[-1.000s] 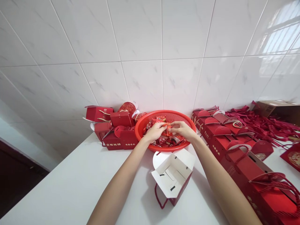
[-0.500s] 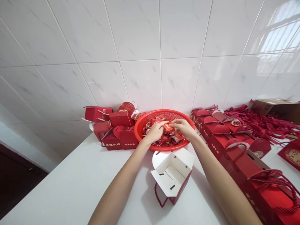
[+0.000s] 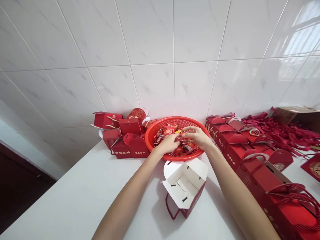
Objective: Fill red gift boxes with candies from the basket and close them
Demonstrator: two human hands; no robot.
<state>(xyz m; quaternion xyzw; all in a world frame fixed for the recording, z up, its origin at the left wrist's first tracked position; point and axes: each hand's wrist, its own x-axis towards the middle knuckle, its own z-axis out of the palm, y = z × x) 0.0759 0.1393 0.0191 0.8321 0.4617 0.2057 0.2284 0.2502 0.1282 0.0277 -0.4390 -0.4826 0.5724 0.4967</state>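
A red plastic basket (image 3: 147, 141) holds a heap of wrapped candies (image 3: 178, 150), mostly in red wrappers. Both of my hands reach into it. My left hand (image 3: 169, 143) is curled over the candies, its fingertips partly hidden among them. My right hand (image 3: 198, 137) has bent fingers closed on a red wrapped candy near the left fingertips. In front of the basket, between my forearms, stands an open gift box (image 3: 183, 188), white inside and red outside. Its flaps are spread, nothing lies inside, and a dark red cord handle hangs at its near left side.
Several red gift boxes (image 3: 131, 146) are stacked left of the basket. A long row of red boxes (image 3: 255, 166) with cord handles runs along the right. Behind them lie a pile of dark red ribbons (image 3: 272, 128) and a cardboard box (image 3: 295, 115). A tiled wall (image 3: 155, 86) borders the white table (image 3: 100, 186).
My left hand has dipped lower into the candies. The red packet that showed between both hands is now less visible, and a yellow wrapper shows by the right fingers. The view has shifted slightly.
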